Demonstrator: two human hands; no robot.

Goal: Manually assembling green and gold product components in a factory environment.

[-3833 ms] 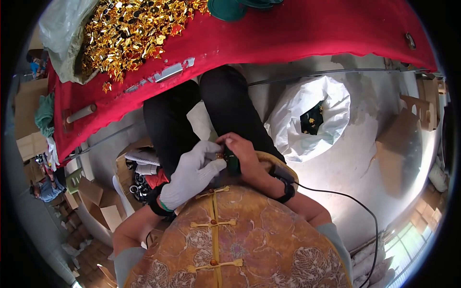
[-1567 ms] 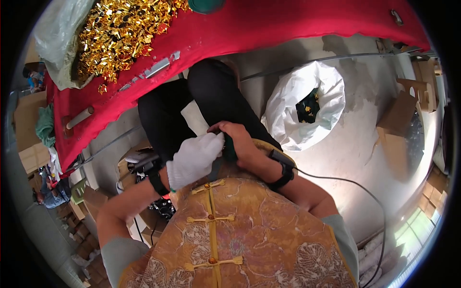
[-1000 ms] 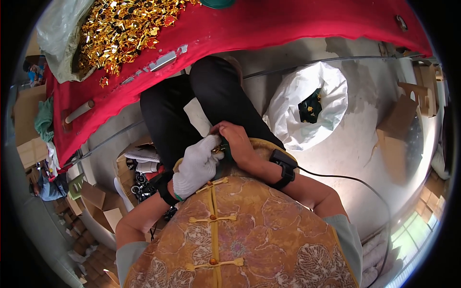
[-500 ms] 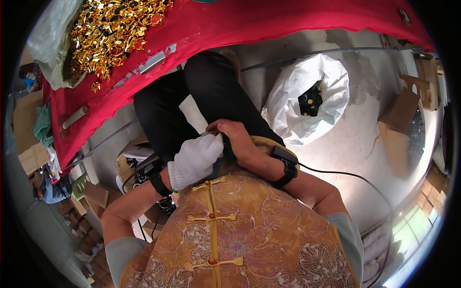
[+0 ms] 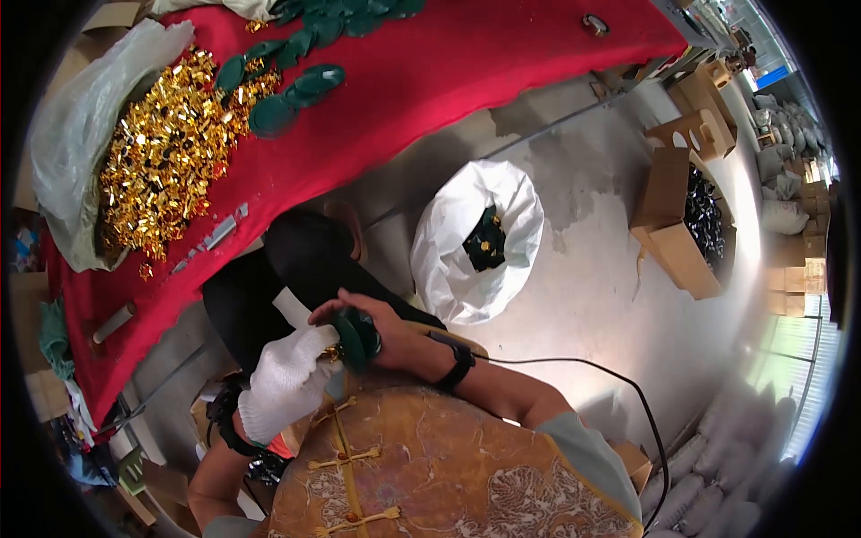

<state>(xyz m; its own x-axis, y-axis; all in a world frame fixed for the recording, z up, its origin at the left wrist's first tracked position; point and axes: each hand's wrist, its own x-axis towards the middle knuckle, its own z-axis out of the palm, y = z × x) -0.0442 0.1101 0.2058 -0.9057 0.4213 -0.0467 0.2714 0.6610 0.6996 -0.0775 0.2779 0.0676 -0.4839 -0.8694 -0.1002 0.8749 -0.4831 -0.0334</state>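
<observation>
Above my lap, my left hand [image 5: 289,377], in a white knitted glove, pinches the near edge of a dark green round piece [image 5: 357,342]. A small shiny gold piece [image 5: 330,353] shows at the glove's fingertips, against the green piece. From the other side my bare right hand [image 5: 387,330] curls round the green piece, its thumb and fingers toward the far edge. My fingers hide part of both pieces. On the red-covered table [image 5: 466,72], a heap of small gold pieces [image 5: 170,152] spills from a clear plastic bag [image 5: 85,143], beside several green discs [image 5: 309,85].
A white sack [image 5: 432,260] with green and gold pieces inside stands open on the floor past my knees. Farther right is a cardboard box [image 5: 668,260] of black shiny parts. A black cable [image 5: 583,368] runs from my right wrist.
The view has swung right and up, bringing the green discs on the table into sight. My hands have turned, so the green piece and gold piece now show between them.
</observation>
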